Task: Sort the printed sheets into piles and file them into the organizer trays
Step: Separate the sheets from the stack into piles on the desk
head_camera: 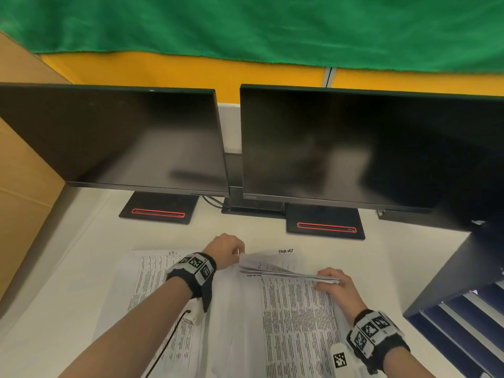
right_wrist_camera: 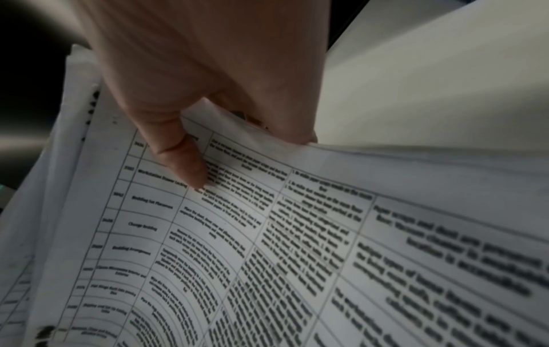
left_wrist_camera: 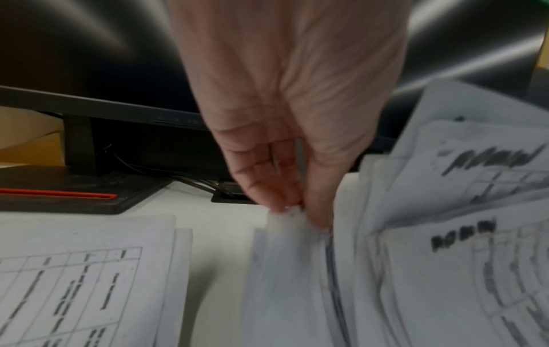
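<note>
A thin stack of printed sheets (head_camera: 275,266) is lifted just above the white desk (head_camera: 81,263). My left hand (head_camera: 237,253) pinches its far left corner, and the left wrist view shows the fingers (left_wrist_camera: 267,187) and thumb closed on that corner. My right hand (head_camera: 328,279) grips the stack's right edge, thumb (right_wrist_camera: 184,162) on the top printed sheet (right_wrist_camera: 297,234) and fingers beneath. One flat pile of sheets (head_camera: 152,271) lies under my left wrist; another (head_camera: 294,315) lies under the lifted stack. The dark blue organizer trays (head_camera: 447,290) stand at the right.
Two black monitors (head_camera: 114,137) (head_camera: 368,148) stand behind the papers on stands with red slots (head_camera: 158,213) (head_camera: 326,227), with cables (head_camera: 212,201) between them. Brown cardboard (head_camera: 21,203) closes off the left side. A black cord (head_camera: 169,339) runs from my left wristband.
</note>
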